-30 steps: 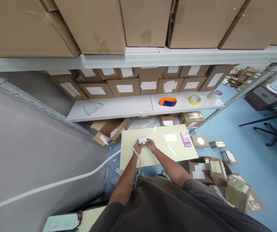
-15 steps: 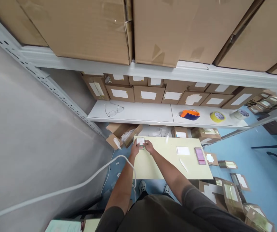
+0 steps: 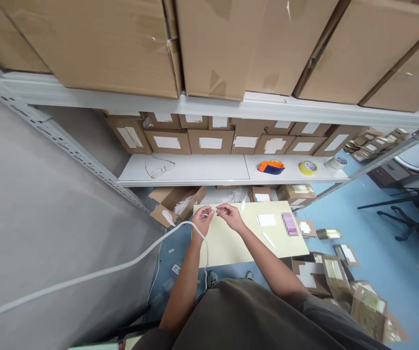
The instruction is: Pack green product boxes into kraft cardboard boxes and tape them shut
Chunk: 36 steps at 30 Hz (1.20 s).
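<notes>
My left hand (image 3: 202,218) and my right hand (image 3: 229,217) hang apart just above the far edge of a pale yellow board (image 3: 224,243). Thumb and forefinger of each hand are pinched together, and the picture does not show whether anything thin lies between them. A white cable (image 3: 121,262) runs up past my left wrist. To my right on the board lie a white paper square (image 3: 266,219), a thin white strip (image 3: 267,239) and a pink pack (image 3: 290,224), blurred out. The white card from earlier does not show.
A white shelf (image 3: 183,170) ahead holds glasses (image 3: 160,168), an orange-and-blue tape dispenser (image 3: 271,167) and tape rolls (image 3: 307,168). Labelled cardboard boxes (image 3: 165,142) stand behind it. Cardboard mailers (image 3: 335,272) lie on the blue floor to the right.
My hands have moved apart and the white card no longer shows between them. The view has shifted slightly, and the board now sits further right.
</notes>
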{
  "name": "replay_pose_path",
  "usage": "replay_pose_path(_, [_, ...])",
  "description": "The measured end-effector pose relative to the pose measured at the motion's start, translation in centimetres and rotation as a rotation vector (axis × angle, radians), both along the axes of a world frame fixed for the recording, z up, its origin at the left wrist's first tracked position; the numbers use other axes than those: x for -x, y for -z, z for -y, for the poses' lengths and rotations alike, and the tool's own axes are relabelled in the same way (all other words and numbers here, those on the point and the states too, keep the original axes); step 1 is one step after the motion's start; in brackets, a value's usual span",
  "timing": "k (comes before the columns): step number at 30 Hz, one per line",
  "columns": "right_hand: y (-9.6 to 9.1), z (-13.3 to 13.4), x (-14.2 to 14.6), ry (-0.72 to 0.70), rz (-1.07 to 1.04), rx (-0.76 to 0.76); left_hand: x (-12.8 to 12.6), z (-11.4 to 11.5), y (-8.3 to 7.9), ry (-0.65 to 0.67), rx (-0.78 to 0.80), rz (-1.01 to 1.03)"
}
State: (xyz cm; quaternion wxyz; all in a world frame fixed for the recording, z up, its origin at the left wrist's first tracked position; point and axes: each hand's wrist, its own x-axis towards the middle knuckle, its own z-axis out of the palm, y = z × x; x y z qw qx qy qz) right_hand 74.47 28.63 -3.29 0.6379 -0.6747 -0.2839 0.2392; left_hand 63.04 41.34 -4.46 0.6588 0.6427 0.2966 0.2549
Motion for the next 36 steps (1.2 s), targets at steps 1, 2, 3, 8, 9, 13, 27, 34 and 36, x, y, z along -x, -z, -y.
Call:
replay_pose_path(1, [-1.2, 0.8, 0.2, 0.007, 0.039, -0.012, 0.1, 0.6, -1.1, -0.011, -0.026, 0.023])
replay_pose_path(2, [-2.2, 1.5, 0.4, 0.012, 0.084, -0.026, 0.2, 1.1, -2.1, -0.016, -0.052, 0.040])
replay_pose_path(3, [-3.1, 2.1, 0.6, 0.013, 0.134, -0.040, 0.2, 1.7, -3.0, -0.013, -0.083, 0.054])
replay_pose_path(8, [-6.1, 5.0, 1.4, 0.005, 0.456, -0.061, 0.1, 4.0, -5.7, 0.036, -0.125, 0.112])
replay_pose_path(9, [-6.4, 5.5, 1.4, 0.008, 0.518, -0.054, 0.0, 4.4, -5.9, 0.046, -0.118, 0.115])
replay_pose_path(13, [-7.3, 7.6, 1.2, 0.005, 0.702, -0.029, -0.3, 5.5, -6.2, 0.130, -0.061, 0.129])
replay_pose_path(27, [-8.3, 11.4, 0.8, -0.043, 0.861, -0.015, -0.5, 8.0, -5.7, 0.401, 0.358, 0.032])
replay_pose_path(34, [-8.1, 11.9, 1.4, 0.010, 0.833, -0.040, -0.2, 9.2, -5.9, 0.420, 0.437, 0.046])
replay_pose_path(36, [-7.9, 12.0, 1.6, 0.025, 0.821, -0.024, -0.1, 9.3, -5.9, 0.426, 0.425, 0.036])
